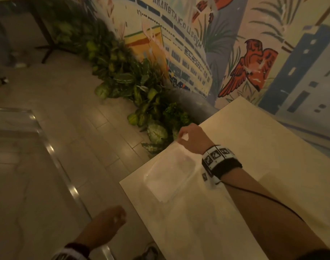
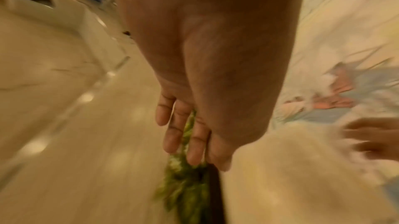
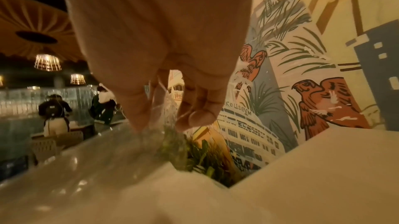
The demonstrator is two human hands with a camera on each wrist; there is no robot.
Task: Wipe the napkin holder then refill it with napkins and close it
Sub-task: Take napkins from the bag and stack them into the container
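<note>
Figure: Count of items around the cream table [image 1: 254,147].

We count one cream table, and on it one clear plastic pack of napkins [image 1: 169,177], pinched at its far corner by one right hand [image 1: 192,139]; one left hand [image 1: 111,216] hangs off the table's near-left side. Beyond the table we count one mural wall [image 1: 235,44] bearing two red birds, one row of green plants [image 1: 141,94] at its foot, two people [image 3: 55,116] far off, and three hanging wicker lamps [image 3: 47,62].
</note>
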